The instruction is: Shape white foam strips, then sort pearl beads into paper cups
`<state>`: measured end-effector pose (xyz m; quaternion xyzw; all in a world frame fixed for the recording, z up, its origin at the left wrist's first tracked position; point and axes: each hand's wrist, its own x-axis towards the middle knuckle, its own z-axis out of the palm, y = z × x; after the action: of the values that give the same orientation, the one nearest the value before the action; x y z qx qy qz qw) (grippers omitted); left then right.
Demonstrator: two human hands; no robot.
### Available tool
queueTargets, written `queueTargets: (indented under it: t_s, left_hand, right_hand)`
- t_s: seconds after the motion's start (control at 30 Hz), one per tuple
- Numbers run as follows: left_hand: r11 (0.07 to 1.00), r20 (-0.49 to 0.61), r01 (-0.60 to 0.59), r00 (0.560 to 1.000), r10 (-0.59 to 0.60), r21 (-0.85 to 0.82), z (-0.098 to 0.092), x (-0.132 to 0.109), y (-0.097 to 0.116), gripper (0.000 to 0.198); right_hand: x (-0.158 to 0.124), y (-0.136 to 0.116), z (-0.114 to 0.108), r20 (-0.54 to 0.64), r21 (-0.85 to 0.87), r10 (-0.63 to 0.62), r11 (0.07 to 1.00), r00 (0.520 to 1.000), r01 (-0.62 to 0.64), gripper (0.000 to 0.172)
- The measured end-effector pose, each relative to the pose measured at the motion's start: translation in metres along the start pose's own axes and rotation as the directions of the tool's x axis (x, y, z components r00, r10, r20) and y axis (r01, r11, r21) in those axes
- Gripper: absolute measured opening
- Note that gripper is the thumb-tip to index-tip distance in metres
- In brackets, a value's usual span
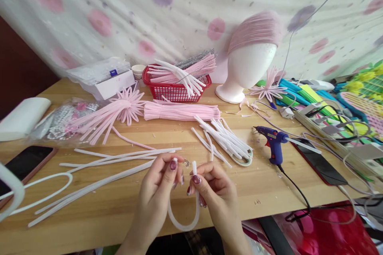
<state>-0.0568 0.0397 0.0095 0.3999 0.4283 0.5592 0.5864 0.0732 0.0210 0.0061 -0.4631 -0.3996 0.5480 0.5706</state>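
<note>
A white pipe cleaner (184,228) hangs in a U between my two hands, above the table's front edge. My left hand (160,187) pinches one end of it between thumb and fingertips. The other end sticks up from the closed thumb and fingers of my right hand (214,191). Left of my hands, several straight white pipe cleaners (98,185) lie loose on the wood. Beyond my right hand lies a bundle of white pipe cleaners (227,139), with a few strays beside it.
A blue glue gun (275,143) with a glue stick lies at right, its cable running over the table edge. Behind are pink pipe cleaners (182,111), a red basket (173,92) and a white foam head (249,63). Phones (320,161) and a power strip (323,127) lie aside.
</note>
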Motion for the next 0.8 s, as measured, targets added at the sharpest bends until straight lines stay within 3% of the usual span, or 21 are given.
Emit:
queueTargets:
  t_s: [0.13,0.37,0.53,0.8]
  left_hand:
    - [0.999,-0.042,-0.044,0.998,0.044,0.016,0.009,-0.006,-0.005,0.025]
    - [0.99,-0.055,0.065,0.996,-0.072,-0.125,0.024,-0.012,-0.002,0.031]
    - [0.988,-0.032,0.088,0.995,-0.092,-0.128,0.024,-0.012,-0.002,0.028]
    - [0.983,-0.019,0.104,0.994,-0.108,-0.149,0.022,-0.012,-0.001,0.032]
  right_hand:
    - [0.003,-0.002,0.006,0.067,0.052,0.022,0.998,0.998,-0.025,0.029]
    - [0.004,-0.003,0.008,0.103,0.133,0.047,0.989,0.994,-0.061,0.032]
    - [0.005,0.003,0.006,0.112,0.139,0.11,0.982,0.988,-0.125,0.035]
    - [0.004,0.007,0.005,0.14,0.227,0.097,0.966,0.985,-0.128,0.031]
